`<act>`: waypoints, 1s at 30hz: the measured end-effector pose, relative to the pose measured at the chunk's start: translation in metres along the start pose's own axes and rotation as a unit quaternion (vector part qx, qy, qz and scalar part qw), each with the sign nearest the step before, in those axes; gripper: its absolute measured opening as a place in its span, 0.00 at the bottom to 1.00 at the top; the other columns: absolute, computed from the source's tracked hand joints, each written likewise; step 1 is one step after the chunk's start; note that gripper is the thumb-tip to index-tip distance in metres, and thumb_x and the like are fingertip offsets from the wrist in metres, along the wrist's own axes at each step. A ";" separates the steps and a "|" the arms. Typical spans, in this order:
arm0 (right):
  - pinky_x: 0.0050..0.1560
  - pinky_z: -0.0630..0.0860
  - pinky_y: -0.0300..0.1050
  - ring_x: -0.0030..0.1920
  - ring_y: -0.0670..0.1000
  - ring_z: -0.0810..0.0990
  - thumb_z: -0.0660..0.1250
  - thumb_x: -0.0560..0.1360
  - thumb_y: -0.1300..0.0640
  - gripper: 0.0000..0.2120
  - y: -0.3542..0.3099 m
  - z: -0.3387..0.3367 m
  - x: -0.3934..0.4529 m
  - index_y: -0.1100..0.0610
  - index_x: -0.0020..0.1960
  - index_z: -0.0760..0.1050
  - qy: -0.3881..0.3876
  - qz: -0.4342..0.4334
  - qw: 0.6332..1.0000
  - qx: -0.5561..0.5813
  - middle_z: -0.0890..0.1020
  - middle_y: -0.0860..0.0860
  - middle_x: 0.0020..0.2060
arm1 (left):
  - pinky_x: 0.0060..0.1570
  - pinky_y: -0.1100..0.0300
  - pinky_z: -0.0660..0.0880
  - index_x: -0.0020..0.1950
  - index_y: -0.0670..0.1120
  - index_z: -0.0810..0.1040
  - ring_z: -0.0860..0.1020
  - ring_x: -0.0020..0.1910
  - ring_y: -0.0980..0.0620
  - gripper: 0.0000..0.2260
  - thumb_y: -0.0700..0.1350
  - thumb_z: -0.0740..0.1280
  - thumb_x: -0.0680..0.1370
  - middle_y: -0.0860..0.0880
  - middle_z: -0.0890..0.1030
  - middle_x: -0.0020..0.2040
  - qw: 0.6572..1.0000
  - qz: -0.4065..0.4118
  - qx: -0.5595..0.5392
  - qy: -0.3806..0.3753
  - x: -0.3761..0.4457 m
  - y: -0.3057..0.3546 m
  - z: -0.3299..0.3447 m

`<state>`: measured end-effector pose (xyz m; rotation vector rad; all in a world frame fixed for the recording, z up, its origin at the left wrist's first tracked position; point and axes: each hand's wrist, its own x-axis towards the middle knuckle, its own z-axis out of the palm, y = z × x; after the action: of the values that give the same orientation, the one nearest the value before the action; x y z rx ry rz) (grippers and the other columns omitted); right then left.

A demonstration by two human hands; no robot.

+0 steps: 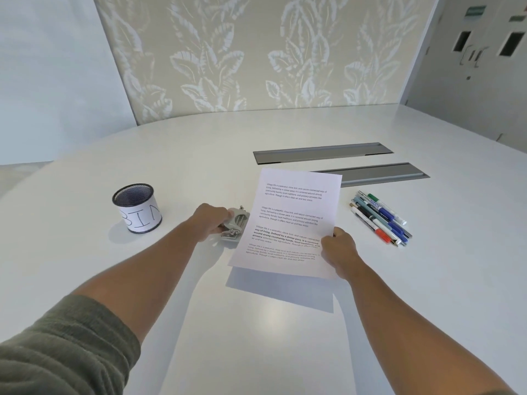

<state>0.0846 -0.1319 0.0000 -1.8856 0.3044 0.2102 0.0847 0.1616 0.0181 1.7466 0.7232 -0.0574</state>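
A printed white sheet of paper [293,218] is lifted off the white table [199,155], casting a shadow beneath it. My right hand [338,248] pinches the sheet at its lower right edge. My left hand [212,220] grips a small metal hole punch [235,225] that sits on the table just left of the sheet. The paper's left edge lies over or beside the punch; whether it is inside the slot I cannot tell.
A black mesh cup labelled "BIN" [138,206] stands at the left. Several pens and markers [380,218] lie to the right of the sheet. Two grey cable hatches [322,151] [382,173] are set in the table behind. A patterned wall rises beyond the table's far edge.
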 end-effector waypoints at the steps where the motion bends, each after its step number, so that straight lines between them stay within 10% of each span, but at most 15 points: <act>1: 0.28 0.66 0.36 0.33 0.50 0.70 0.53 0.73 0.69 0.13 0.000 -0.001 -0.003 0.61 0.50 0.74 -0.002 -0.004 1.000 -0.003 0.75 0.53 0.38 | 0.34 0.63 0.78 0.50 0.35 0.77 0.83 0.38 0.48 0.04 0.35 0.68 0.76 0.40 0.82 0.44 1.000 -0.001 -0.008 -0.005 -0.006 -0.001 -0.002; 10: 0.29 0.66 0.38 0.33 0.50 0.70 0.52 0.73 0.70 0.11 0.000 -0.005 -0.020 0.58 0.42 0.70 -0.012 -0.039 0.999 -0.029 0.74 0.52 0.37 | 0.24 0.67 0.76 0.55 0.33 0.77 0.83 0.37 0.48 0.07 0.32 0.67 0.77 0.41 0.81 0.44 1.000 0.011 -0.025 -0.009 -0.046 -0.005 -0.011; 17: 0.31 0.66 0.39 0.32 0.51 0.68 0.53 0.72 0.70 0.10 0.007 -0.008 -0.019 0.58 0.41 0.69 -0.015 -0.054 0.998 -0.030 0.72 0.52 0.34 | 0.53 0.53 0.82 0.55 0.34 0.79 0.86 0.41 0.46 0.10 0.36 0.71 0.75 0.40 0.85 0.47 0.999 0.002 -0.035 0.008 -0.048 -0.025 -0.012; 30: 0.35 0.68 0.42 0.38 0.52 0.72 0.56 0.72 0.68 0.13 0.018 0.002 -0.011 0.68 0.54 0.73 -0.037 -0.063 0.995 -0.072 0.76 0.54 0.40 | 0.59 0.48 0.80 0.54 0.33 0.80 0.85 0.42 0.45 0.11 0.37 0.71 0.74 0.42 0.83 0.40 0.999 -0.009 -0.047 0.021 -0.061 -0.038 -0.010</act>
<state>0.0682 -0.1341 -0.0135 -2.0265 0.1219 0.2200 0.0134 0.1483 0.0126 1.6552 0.7610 0.0012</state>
